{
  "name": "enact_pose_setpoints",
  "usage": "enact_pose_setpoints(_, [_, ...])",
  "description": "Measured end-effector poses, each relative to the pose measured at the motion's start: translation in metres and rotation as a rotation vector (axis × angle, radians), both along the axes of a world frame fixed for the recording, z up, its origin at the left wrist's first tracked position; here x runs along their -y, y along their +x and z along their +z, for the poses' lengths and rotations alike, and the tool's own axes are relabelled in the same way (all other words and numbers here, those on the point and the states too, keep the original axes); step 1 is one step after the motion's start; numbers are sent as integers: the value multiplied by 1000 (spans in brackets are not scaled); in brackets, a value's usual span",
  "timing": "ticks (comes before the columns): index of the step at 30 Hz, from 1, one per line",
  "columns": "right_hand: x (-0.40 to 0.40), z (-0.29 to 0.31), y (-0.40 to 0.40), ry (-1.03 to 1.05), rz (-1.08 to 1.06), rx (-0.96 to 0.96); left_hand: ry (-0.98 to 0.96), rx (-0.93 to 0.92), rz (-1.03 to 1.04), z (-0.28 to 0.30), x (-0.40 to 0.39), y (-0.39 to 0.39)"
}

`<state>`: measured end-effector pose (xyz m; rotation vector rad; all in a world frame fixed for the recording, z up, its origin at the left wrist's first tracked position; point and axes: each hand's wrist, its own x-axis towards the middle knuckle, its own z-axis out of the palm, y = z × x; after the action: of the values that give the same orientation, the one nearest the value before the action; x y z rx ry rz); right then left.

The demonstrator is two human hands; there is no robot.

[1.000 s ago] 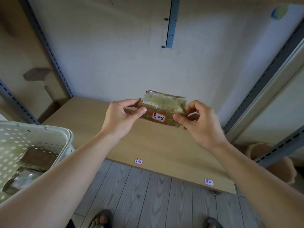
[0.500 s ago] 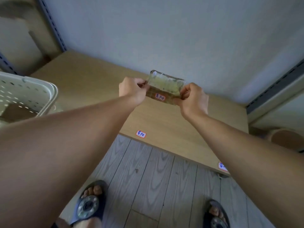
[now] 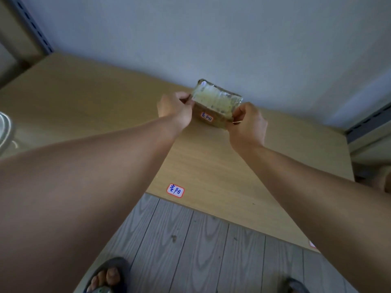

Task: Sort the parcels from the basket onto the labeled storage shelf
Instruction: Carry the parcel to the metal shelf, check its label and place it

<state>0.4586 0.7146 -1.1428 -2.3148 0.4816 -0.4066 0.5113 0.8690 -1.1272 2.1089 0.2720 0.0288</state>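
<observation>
A small brown cardboard parcel (image 3: 215, 104), taped over its top and carrying a red-edged label with blue writing, is at the back of the wooden shelf board (image 3: 101, 106), close to the wall. My left hand (image 3: 175, 111) grips its left end and my right hand (image 3: 247, 123) grips its right end. Whether the parcel's underside touches the board is hidden by my hands. A matching red-edged label (image 3: 175, 190) is stuck near the board's front edge, in line with the parcel. Only a sliver of the white basket (image 3: 5, 127) shows at the far left.
A second shelf label (image 3: 312, 244) peeks out under my right forearm at the board's front edge. Grey metal shelf uprights stand at the back left (image 3: 31, 24) and right (image 3: 368, 121). Grey plank floor and my sandalled feet (image 3: 110, 278) lie below the shelf.
Both hands have carried the parcel forward and down toward the back of the shelf board. The view has tilted down, and the basket has slid almost out of frame on the left.
</observation>
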Motion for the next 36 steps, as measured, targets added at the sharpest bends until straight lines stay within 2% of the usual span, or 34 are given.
enact_pose_setpoints(8, [1,-5,11,4,48,-65,55,-20,-3,-16,-6,1])
enact_pose_setpoints(13, [-3,6,3,-2,115,-116,173,-47,-63,-5,-9,-3])
enact_pose_setpoints(17, [-5,35,-13,-78,174,-138,275,38,-116,25,-21,-11])
enact_pose_setpoints(24, [-4,119,-63,-196,393,-99,444,203,-388,95,-58,-64])
enact_pose_setpoints(29, [-15,175,-115,-133,412,22,440,316,-461,138,-87,-141])
enact_pose_setpoints(32, [-26,192,-152,-134,492,25,435,374,-537,162,-107,-181])
enact_pose_setpoints(36, [-48,210,-171,-87,551,66,379,475,-451,192,-136,-210])
